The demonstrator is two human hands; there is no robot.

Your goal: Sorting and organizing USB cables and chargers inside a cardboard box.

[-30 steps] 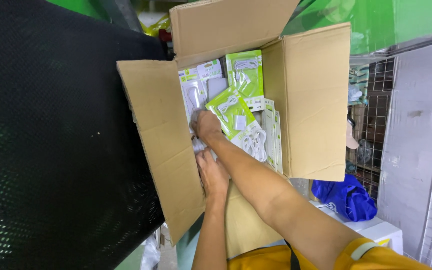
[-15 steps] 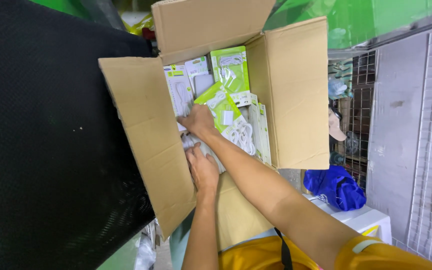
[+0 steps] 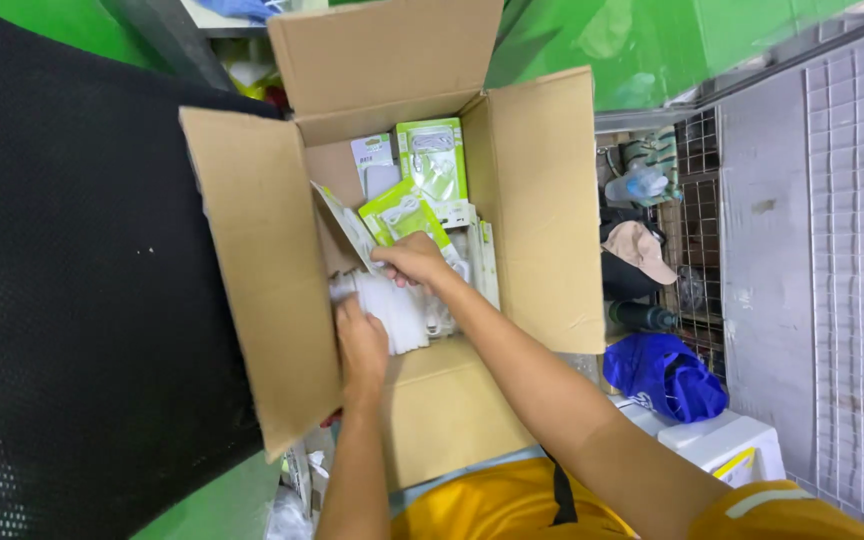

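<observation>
Right hand (image 3: 414, 262) is gripping a green-and-white packet (image 3: 399, 215) inside the cardboard box (image 3: 252, 290) — left hand (image 3: 360, 350) is pressing, fingers curled, on white packets (image 3: 392, 310).

Arms: we see both forearms bare, no watch or band on either wrist.
Left hand (image 3: 360, 345): ungloved, no rings we can make out.
Right hand (image 3: 414, 260): ungloved too.
Shirt: yellow-orange, short-sleeved, with a pale stripe at the right sleeve.
Strap: a narrow black one crosses our chest.
</observation>
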